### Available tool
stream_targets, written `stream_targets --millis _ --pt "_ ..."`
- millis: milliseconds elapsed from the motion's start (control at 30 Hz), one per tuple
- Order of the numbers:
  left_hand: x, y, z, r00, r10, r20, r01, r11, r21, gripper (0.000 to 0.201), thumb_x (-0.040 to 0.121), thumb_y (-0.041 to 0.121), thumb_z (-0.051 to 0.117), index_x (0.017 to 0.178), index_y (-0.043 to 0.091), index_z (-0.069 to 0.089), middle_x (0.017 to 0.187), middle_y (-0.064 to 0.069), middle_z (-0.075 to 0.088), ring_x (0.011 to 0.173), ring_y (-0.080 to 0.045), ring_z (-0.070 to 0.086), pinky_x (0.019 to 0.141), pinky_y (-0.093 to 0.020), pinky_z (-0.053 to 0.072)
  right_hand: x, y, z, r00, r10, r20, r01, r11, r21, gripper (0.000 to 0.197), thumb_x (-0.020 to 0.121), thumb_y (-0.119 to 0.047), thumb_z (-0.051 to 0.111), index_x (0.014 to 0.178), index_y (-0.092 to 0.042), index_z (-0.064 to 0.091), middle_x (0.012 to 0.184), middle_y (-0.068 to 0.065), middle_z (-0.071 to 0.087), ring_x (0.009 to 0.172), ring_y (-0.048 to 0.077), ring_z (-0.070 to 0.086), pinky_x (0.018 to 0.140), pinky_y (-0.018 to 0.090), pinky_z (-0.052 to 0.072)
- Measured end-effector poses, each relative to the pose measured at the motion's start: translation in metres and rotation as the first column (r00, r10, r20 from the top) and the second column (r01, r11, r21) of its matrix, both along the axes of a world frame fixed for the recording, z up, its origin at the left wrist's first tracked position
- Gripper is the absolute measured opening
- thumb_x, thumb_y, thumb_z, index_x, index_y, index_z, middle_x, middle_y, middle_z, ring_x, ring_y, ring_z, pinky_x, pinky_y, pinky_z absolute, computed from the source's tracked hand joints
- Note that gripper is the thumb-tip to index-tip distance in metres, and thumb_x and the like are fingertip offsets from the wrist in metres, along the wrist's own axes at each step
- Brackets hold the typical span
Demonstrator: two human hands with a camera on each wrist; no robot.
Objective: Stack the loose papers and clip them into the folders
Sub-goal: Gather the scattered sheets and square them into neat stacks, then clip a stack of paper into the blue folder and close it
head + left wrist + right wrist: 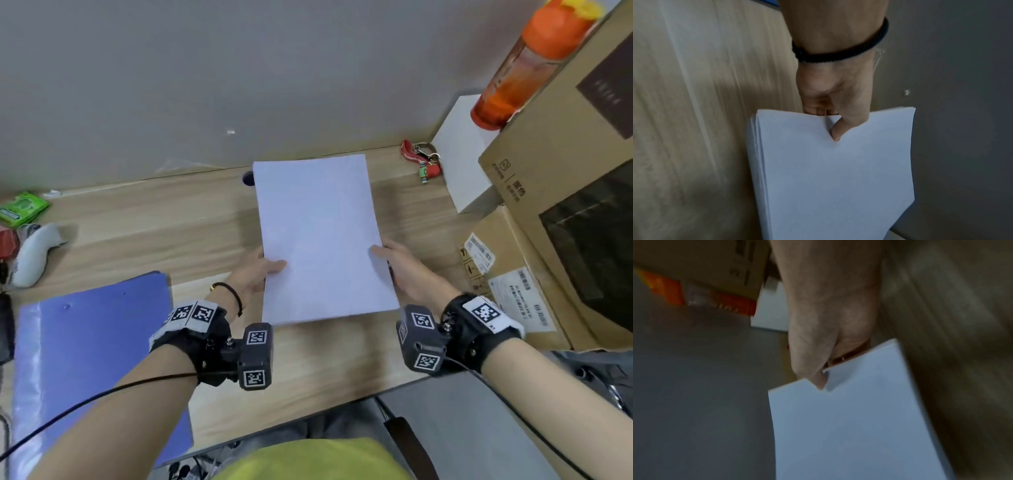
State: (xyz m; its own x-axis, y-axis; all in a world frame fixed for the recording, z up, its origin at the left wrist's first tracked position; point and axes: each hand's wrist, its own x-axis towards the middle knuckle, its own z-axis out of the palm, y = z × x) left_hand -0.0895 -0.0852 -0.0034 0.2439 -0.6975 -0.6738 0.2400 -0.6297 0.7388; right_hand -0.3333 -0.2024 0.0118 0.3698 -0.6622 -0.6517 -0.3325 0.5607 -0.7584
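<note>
A stack of white papers [322, 236] is held above the wooden desk [137, 233], long side running away from me. My left hand [260, 270] pinches its left edge, thumb on top and fingers underneath. My right hand [394, 263] pinches the right edge the same way. In the left wrist view the thumb lies on the paper stack [834, 178], whose sheet edges are slightly fanned. The right wrist view, blurred, shows the thumb on the paper stack [859, 426]. A blue folder [85, 359] lies shut on the desk at the near left.
Cardboard boxes [565, 171] crowd the right side, with an orange bottle [520, 65] and a white box [462, 154] behind. A red keychain [421, 161] lies at the back. A white controller [34, 253] and a green packet [24, 209] sit far left. A grey wall backs the desk.
</note>
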Motion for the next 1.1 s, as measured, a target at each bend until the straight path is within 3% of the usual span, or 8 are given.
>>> stream_targets --millis 133,233,333,533,667,800,1000,1100 --pt "-0.021 -0.02 -0.015 0.997 0.027 -0.07 -0.025 0.999 0.033 0.028 0.093 0.005 0.057 0.117 0.018 0.057 0.11 0.002 0.067 0.09 -0.011 0.066 0.065 -0.023 0.053 -0.038 0.01 -0.007 0.958 -0.239 0.16 0.203 0.955 0.214 0.028 0.096 -0.017 0.051 0.122 -0.01 0.056 0.11 0.006 0.066 0.1 0.024 0.063 0.068 0.03 0.057" --pt "-0.039 -0.038 -0.025 0.995 0.026 -0.099 -0.022 0.999 0.046 0.032 0.093 0.004 0.057 0.122 0.016 0.055 0.117 -0.001 0.065 0.094 -0.015 0.065 0.07 -0.026 0.054 -0.059 0.024 -0.022 0.815 -0.539 0.214 0.451 0.821 0.351 0.043 0.092 -0.016 0.058 0.133 -0.01 0.048 0.128 0.008 0.06 0.107 0.024 0.063 0.072 0.03 0.06" --pt "-0.058 -0.055 -0.036 0.993 0.007 -0.12 0.001 0.997 0.071 0.039 0.092 0.003 0.057 0.13 0.012 0.053 0.126 -0.005 0.063 0.108 -0.023 0.062 0.079 -0.032 0.055 -0.065 0.038 -0.033 0.745 -0.635 0.204 0.526 0.748 0.404 0.031 0.092 -0.014 0.058 0.123 -0.012 0.055 0.123 0.01 0.062 0.103 0.024 0.064 0.077 0.033 0.06" --pt "-0.086 -0.078 -0.05 0.993 -0.011 -0.12 0.024 0.994 0.105 0.039 0.094 0.002 0.053 0.132 0.011 0.052 0.127 -0.008 0.063 0.11 -0.025 0.061 0.087 -0.036 0.051 -0.058 0.052 -0.046 0.723 -0.66 0.203 0.5 0.703 0.506 0.018 0.097 -0.013 0.05 0.114 -0.011 0.057 0.113 0.013 0.066 0.088 0.028 0.071 0.073 0.037 0.06" --pt "-0.09 -0.085 -0.051 0.993 -0.015 -0.119 0.027 0.994 0.105 0.038 0.093 0.005 0.057 0.13 0.01 0.053 0.123 -0.006 0.064 0.107 -0.023 0.063 0.079 -0.031 0.054 -0.054 0.047 -0.055 0.737 -0.654 0.168 0.552 0.727 0.409 0.023 0.097 -0.004 0.044 0.118 -0.004 0.053 0.105 0.012 0.068 0.081 0.025 0.072 0.066 0.031 0.059" --pt "-0.077 -0.09 -0.051 1.0 0.003 -0.021 0.0 0.99 0.142 0.037 0.087 0.016 0.065 0.123 0.015 0.056 0.118 -0.004 0.067 0.107 -0.02 0.064 0.092 -0.038 0.053 -0.056 0.024 -0.06 0.781 -0.613 0.118 0.548 0.765 0.339 0.029 0.097 -0.005 0.045 0.126 -0.003 0.044 0.11 0.016 0.063 0.084 0.024 0.07 0.077 0.035 0.06" --pt "-0.033 -0.057 -0.06 0.975 0.179 0.134 -0.203 0.959 0.197 0.021 0.096 0.01 0.051 0.116 0.017 0.053 0.088 0.0 0.061 0.064 -0.012 0.059 0.059 -0.021 0.047 -0.044 -0.016 -0.065 0.823 -0.562 0.083 0.511 0.796 0.325 0.028 0.095 -0.002 0.047 0.123 0.001 0.05 0.112 0.02 0.065 0.077 0.025 0.074 0.081 0.041 0.058" --pt "-0.011 -0.037 -0.065 0.963 0.215 0.161 -0.251 0.935 0.251 0.025 0.098 0.011 0.04 0.117 0.014 0.056 0.088 0.0 0.063 0.066 -0.015 0.061 0.059 -0.022 0.046 -0.031 -0.026 -0.065 0.804 -0.587 0.092 0.532 0.78 0.33 0.024 0.095 0.001 0.046 0.117 0.004 0.052 0.105 0.022 0.065 0.079 0.027 0.072 0.078 0.041 0.059"
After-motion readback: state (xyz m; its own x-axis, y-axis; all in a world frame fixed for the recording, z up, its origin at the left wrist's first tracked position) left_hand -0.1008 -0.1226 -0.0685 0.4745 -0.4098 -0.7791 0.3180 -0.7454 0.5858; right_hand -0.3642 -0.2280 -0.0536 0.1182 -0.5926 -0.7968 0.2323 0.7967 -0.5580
